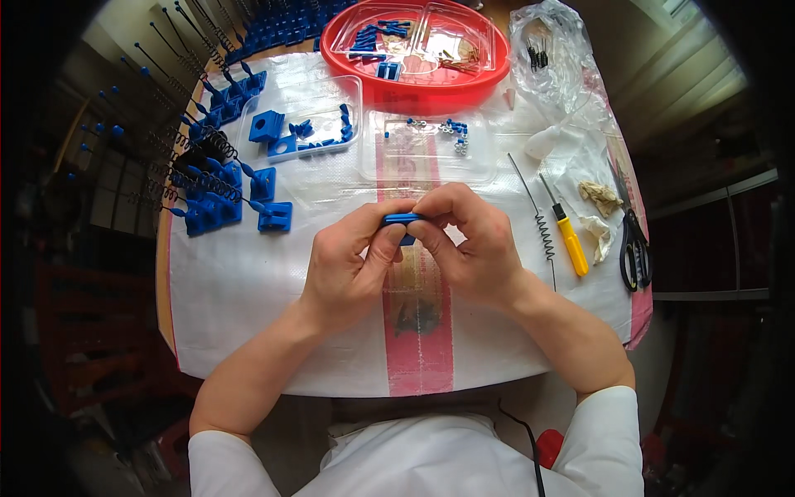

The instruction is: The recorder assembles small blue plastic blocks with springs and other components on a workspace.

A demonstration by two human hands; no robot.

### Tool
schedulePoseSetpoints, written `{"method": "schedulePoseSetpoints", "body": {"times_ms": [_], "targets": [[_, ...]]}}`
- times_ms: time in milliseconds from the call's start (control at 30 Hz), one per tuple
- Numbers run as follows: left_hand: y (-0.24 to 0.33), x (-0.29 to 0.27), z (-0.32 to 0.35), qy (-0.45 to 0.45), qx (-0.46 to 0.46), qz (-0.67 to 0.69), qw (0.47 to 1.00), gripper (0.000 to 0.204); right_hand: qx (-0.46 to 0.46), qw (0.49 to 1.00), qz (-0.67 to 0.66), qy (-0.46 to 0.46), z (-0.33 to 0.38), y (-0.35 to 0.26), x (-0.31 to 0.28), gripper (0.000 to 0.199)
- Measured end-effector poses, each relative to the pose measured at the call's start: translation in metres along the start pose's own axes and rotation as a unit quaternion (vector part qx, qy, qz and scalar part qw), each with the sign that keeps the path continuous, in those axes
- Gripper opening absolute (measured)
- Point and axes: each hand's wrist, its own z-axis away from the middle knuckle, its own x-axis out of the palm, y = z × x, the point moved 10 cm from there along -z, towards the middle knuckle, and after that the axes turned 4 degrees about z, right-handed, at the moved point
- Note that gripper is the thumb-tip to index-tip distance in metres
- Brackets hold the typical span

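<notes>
Over the middle of the table, my left hand [352, 253] and my right hand [468, 244] meet around a small blue plastic part [401, 219]. Thumbs and fingers of both hands pinch it from either side, and they cover much of its shape. A loose black spring wire [544, 236] lies to the right of my right hand, beside a screwdriver [571, 240] with a yellow handle. Beyond my hands, a clear plastic tray [362, 124] holds blue blocks and small blue pieces. Another clear tray [414, 170] carries tiny blue and white bits.
Blue bases with upright springs [207, 203] crowd the left side. A red basin [331, 58] with clear boxes of blue parts stands at the back. Black scissors [635, 253] lie at the right edge, below a clear plastic bag [571, 79]. A white woven sheet [248, 323] covers the table.
</notes>
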Motion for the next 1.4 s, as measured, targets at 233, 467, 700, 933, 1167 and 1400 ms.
{"method": "schedulePoseSetpoints", "body": {"times_ms": [233, 467, 700, 933, 1167, 1400], "targets": [[0.001, -0.008, -0.003, 0.032, -0.004, 0.094, 0.995, 0.031, 0.124, 0.991, -0.031, -0.033, 0.003, 0.018, 0.004, 0.013], [-0.011, -0.004, 0.000, -0.025, -0.083, 0.013, 0.996, 0.030, 0.069, 0.990, 0.066, -0.106, 0.001, 0.012, 0.010, 0.014], [-0.013, 0.005, -0.002, -0.086, -0.103, 0.127, 0.983, 0.033, 0.119, 0.983, -0.020, -0.138, 0.002, 0.017, 0.011, 0.013], [-0.019, 0.008, 0.002, -0.079, -0.126, 0.171, 0.974, 0.033, 0.104, 0.986, -0.067, -0.111, 0.004, 0.021, 0.014, 0.013], [-0.014, 0.007, 0.002, -0.074, -0.120, 0.188, 0.972, 0.033, 0.094, 0.986, -0.046, -0.131, 0.004, 0.017, 0.012, 0.015], [-0.016, 0.008, 0.002, -0.077, -0.119, 0.196, 0.970, 0.033, 0.101, 0.985, -0.052, -0.128, 0.005, 0.017, 0.012, 0.016]]}}
